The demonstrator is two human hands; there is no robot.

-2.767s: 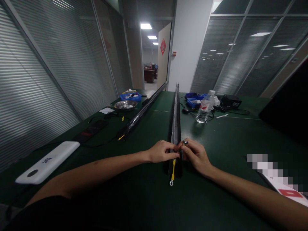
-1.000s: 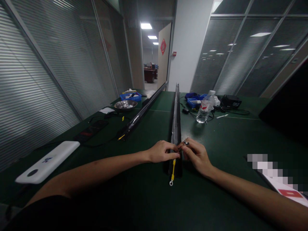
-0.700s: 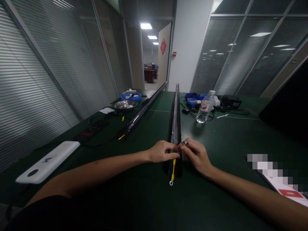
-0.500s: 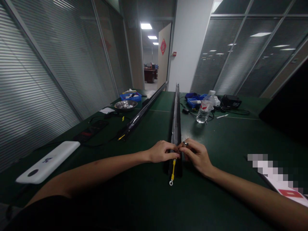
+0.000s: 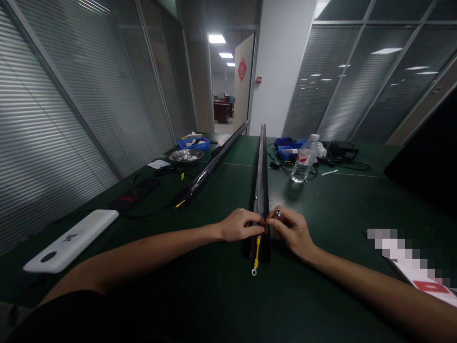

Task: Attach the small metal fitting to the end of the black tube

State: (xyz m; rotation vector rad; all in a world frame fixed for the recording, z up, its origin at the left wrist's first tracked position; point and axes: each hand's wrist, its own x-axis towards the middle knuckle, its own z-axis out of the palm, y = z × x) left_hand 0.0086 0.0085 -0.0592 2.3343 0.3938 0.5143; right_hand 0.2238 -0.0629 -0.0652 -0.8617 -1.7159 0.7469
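A long dark rail (image 5: 262, 181) with a grey inner face runs away from me along the table. My left hand (image 5: 243, 225) reaches over its near end from the left, thumb and fingers pinched together; what lies between them is hidden. From the right, my right hand (image 5: 291, 231) is closed, with a small shiny metal piece (image 5: 278, 213) at its curled fingers, too small to name exactly. Its fingertips almost meet the left ones over the rail. Below them a short yellow wire (image 5: 257, 250) hangs down the rail's end, tipped with a ring terminal (image 5: 253, 272).
A second dark rail (image 5: 209, 169) lies to the left. Farther off are a metal bowl (image 5: 186, 156), blue trays (image 5: 194, 144) and a water bottle (image 5: 303, 164). A white power bank-like block (image 5: 76, 240) lies near my left arm, a black phone-like slab (image 5: 138, 193) beyond it.
The small metal piece at my right hand has turned and shifted slightly right. My left hand, the rail and the yellow wire stay practically where they were.
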